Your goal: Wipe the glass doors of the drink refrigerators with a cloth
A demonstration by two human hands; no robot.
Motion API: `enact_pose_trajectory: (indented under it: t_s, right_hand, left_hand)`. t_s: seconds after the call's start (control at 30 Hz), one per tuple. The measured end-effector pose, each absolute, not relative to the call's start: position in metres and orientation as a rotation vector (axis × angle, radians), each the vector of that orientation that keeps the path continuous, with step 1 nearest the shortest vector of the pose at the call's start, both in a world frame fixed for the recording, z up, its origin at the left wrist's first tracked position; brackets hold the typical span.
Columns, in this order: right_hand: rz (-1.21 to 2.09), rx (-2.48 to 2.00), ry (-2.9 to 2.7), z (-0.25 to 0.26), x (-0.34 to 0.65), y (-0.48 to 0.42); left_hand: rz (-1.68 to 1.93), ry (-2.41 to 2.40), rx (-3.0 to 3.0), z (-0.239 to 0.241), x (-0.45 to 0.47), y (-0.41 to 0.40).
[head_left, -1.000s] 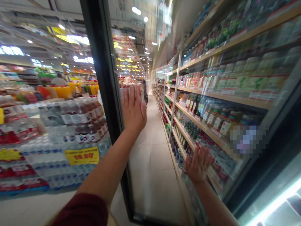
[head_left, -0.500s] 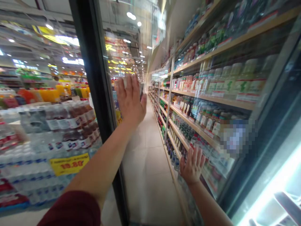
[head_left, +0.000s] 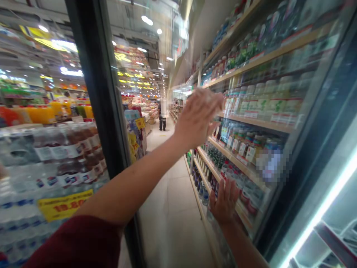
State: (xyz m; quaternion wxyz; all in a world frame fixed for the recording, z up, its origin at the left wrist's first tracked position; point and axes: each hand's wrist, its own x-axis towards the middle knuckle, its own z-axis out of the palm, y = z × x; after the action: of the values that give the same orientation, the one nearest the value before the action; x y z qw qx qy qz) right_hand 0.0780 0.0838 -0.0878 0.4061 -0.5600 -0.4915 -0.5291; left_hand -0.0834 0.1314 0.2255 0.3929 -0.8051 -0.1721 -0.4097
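Supermarket aisle with one big glass door and drinks all around

Bright store, lots of ceiling lights, pale tiled floor (head_left: 175,186) showing through the black-framed glass door (head_left: 97,82), which stands upright and takes up most of the view. So everything below goes by that door.

Hands are apart, both in front of the glass. Left hand (head_left: 196,121), coming out of a maroon sleeve (head_left: 80,240), is up around the door's middle. It's blurry, so can't tell if there's anything under the palm. Right hand (head_left: 225,203) is lower and further over on the door, flat, fingers up and a bit spread; looks like it's on the pane, but can't swear to contact.

Left of the door: a stack of bottle packs, brown-drink bottles (head_left: 63,143) up top, clear bottles (head_left: 25,214) below, with a yellow price sign (head_left: 63,204) on the front. Orange and yellow containers (head_left: 41,113) sit behind the stack.

In the door's glass you get wooden shelves (head_left: 267,124) loaded with drinks: white-capped bottles of pale yellowish stuff (head_left: 269,98), then smaller white-labelled bottles (head_left: 245,145) one shelf down. Bit further along, a person in dark trousers (head_left: 162,115) shows through the pane. Right of the door, a glowing light strip (head_left: 320,210).
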Motion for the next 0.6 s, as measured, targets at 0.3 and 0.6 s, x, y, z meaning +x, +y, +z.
enact_pose_trajectory:
  t_s: [0.3,0.6]
  right_hand:
    - [-1.297,-1.371,-1.239,-0.09,0.08,0.083]
    - [-1.305,-1.389,-1.24,-0.089,0.077,0.083]
  left_hand:
    - [-1.363,-0.975,-1.731,0.26,-0.153,0.151]
    - [-0.71,-0.293,-2.003,0.137,-0.172,0.145]
